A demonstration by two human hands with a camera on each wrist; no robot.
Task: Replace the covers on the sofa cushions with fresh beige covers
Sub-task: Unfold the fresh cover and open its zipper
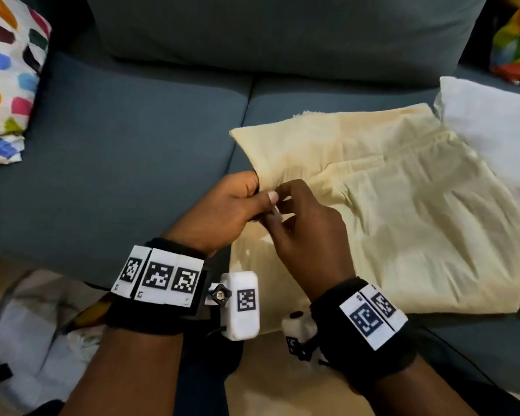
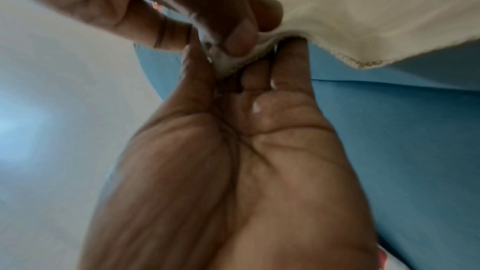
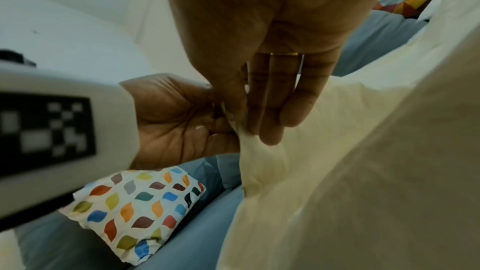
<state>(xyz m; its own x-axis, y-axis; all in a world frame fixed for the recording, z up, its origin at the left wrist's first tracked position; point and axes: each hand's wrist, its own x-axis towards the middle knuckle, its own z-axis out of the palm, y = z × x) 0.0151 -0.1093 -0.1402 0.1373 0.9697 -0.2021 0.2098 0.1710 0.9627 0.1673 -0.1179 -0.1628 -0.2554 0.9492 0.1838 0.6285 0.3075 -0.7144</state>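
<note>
- Blue-grey sofa (image 1: 117,151), two seat cushions meeting at a seam near mid-view, one wide back cushion (image 1: 282,34) behind them.
- Beige cover (image 1: 403,211) spread wrinkled across the right seat cushion, its near part hanging past the seat's front edge toward the floor.
- Left hand (image 1: 222,211) and right hand (image 1: 309,238) meeting at the cover's left edge, both pinching a bunched hem between thumb and fingers.
- In the left wrist view, stitched hem (image 2: 233,63) crumpled between the thumbs and fingertips of both hands; remaining left fingers curled into the palm.
- In the right wrist view, right fingers (image 3: 280,100) pointing down along the pulled-up fabric, a gold ring (image 3: 285,54) on one of them.
- White cushion insert (image 1: 493,130) lying bare at the right end of the seat, touching the far right corner of the beige cover.
- Patterned cushion (image 1: 9,76), white with coloured leaf shapes, leaning at the left end of the sofa.
- Bright multicoloured cushion (image 1: 517,40) at the far right corner, geometric print in orange, yellow and green.
- Black wristbands with white coded tags (image 1: 159,277) on both wrists.
- Pale floor (image 1: 282,391) below the seat front; crumpled white fabric (image 1: 30,337) lying on it at lower left.
- Pale plain wall (image 3: 64,17) behind the sofa in the wrist views.
</note>
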